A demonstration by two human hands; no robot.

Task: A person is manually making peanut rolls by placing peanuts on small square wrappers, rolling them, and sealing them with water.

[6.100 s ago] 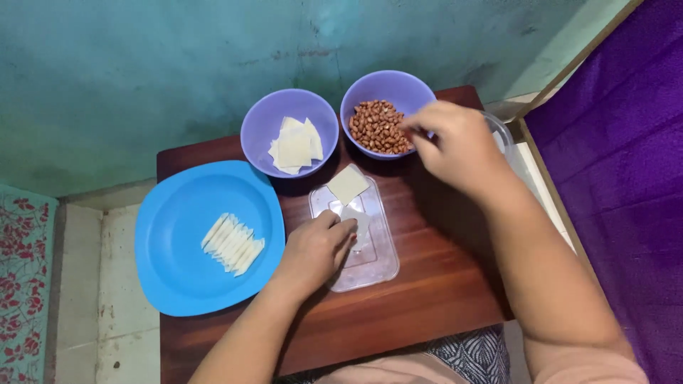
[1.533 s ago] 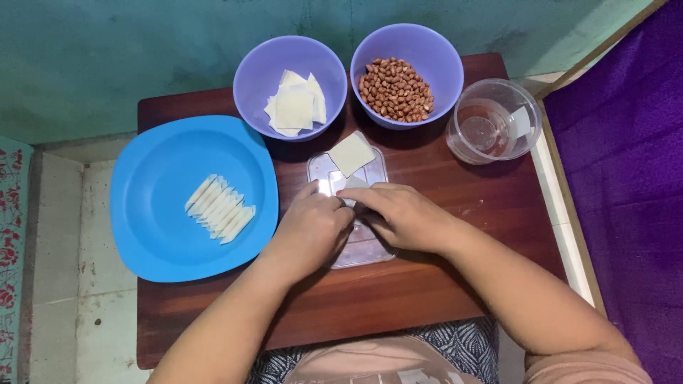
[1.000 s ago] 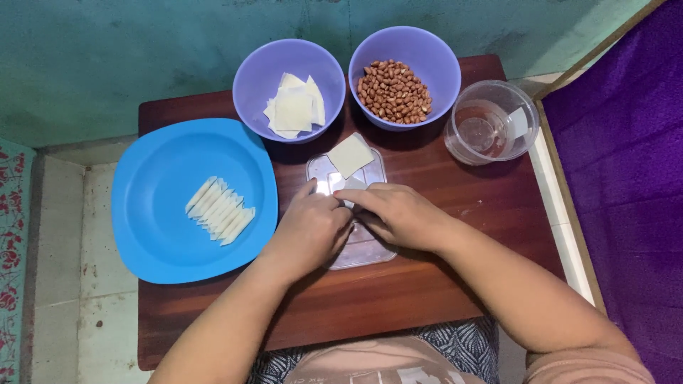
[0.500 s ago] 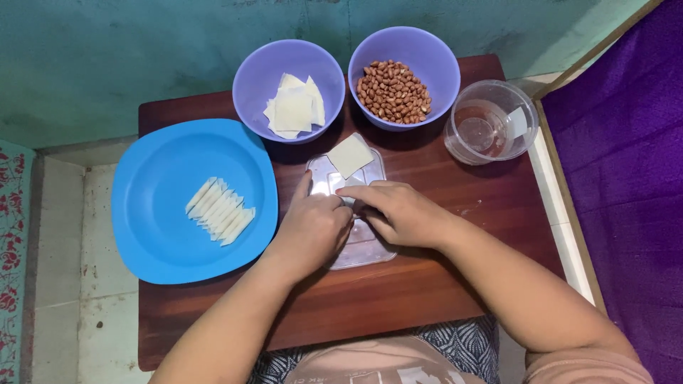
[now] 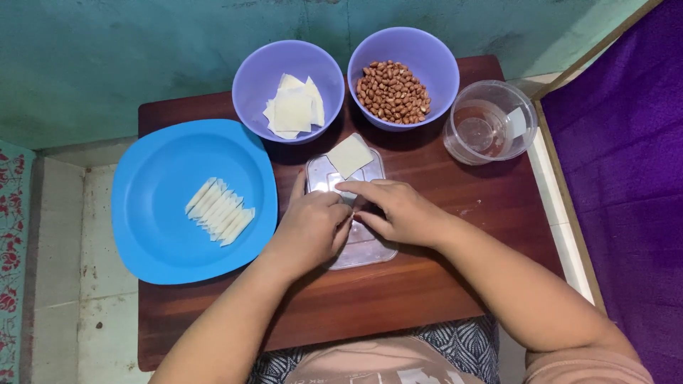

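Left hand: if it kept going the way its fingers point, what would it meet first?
The left hand points up and slightly right over the clear lid. It would probably first meet the pale square wrapper lying on it; height is unclear.

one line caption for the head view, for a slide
Both hands, left hand and right hand, meet over a clear tray beside a blue plate.
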